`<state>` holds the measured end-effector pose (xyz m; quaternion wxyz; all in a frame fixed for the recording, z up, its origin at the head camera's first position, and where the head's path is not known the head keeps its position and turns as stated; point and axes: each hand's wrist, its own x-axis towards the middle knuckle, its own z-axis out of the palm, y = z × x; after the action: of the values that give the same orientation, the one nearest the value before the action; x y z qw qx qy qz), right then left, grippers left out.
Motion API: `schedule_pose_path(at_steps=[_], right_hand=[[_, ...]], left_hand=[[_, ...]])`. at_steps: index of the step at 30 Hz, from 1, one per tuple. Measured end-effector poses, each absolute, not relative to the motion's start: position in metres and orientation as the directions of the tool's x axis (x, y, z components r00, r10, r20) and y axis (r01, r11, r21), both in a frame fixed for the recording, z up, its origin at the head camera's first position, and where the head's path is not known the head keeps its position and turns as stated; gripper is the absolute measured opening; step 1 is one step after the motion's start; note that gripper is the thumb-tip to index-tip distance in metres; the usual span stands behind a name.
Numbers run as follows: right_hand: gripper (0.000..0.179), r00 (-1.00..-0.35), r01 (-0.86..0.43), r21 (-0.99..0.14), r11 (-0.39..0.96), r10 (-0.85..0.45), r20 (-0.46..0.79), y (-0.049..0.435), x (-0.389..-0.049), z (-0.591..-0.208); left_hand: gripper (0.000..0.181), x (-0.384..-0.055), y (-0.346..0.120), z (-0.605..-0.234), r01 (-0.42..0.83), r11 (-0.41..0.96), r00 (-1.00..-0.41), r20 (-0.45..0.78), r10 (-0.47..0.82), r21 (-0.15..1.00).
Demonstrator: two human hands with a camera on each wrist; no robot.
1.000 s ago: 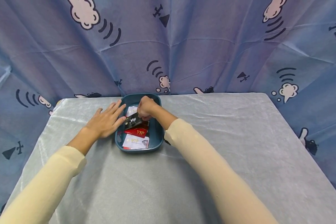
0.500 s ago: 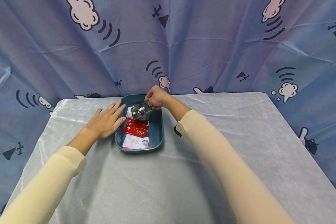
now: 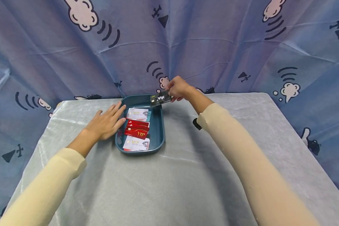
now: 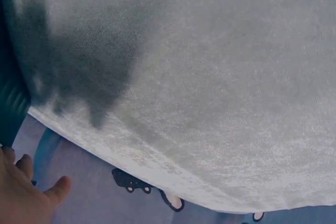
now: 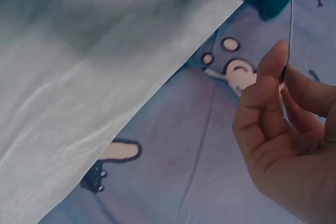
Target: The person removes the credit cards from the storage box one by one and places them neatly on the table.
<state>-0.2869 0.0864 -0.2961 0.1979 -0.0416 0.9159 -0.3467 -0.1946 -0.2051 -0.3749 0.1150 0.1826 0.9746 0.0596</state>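
My right hand (image 3: 179, 88) pinches a black VIP card (image 3: 160, 98) between thumb and fingers, raised over the back right corner of a dark teal tray (image 3: 160, 138). Seen edge-on in the right wrist view, the card is a thin line (image 5: 291, 19) above the fingertips. My left hand (image 3: 105, 121) lies with fingers spread at the tray's left rim, holding nothing. Inside the tray are white VIP cards (image 3: 137, 113) at the back, red VIP cards (image 3: 137, 131) in the middle and another white VIP card (image 3: 136, 143) in front.
A pale grey cloth (image 3: 228, 141) covers the table, reaching far to the right of the tray. Behind the table's back edge hangs a blue-purple printed curtain (image 3: 209, 47). A small black band (image 3: 197, 124) shows at my right sleeve.
My right hand has lifted the black card from the tray and carried it up and to the right, uncovering the white and red cards. The left hand has stayed in place.
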Motion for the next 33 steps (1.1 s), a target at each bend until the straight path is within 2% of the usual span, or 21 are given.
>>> schedule_pose_path(at_steps=[21, 33], right_hand=[[0.029, -0.945, 0.083, -0.603, 0.793, -0.130, -0.301, 0.147, -0.297, -0.312], [0.029, -0.939, 0.129, -0.587, 0.800, -0.092, -0.331, 0.154, -0.289, -0.354]], left_hand=[[0.065, -0.193, -0.206, -0.376, 0.346, 0.923, -0.911, -0.176, 0.373, 0.168], [0.066, -0.196, -0.207, -0.379, 0.331, 0.927, -0.912, -0.193, 0.362, 0.176]])
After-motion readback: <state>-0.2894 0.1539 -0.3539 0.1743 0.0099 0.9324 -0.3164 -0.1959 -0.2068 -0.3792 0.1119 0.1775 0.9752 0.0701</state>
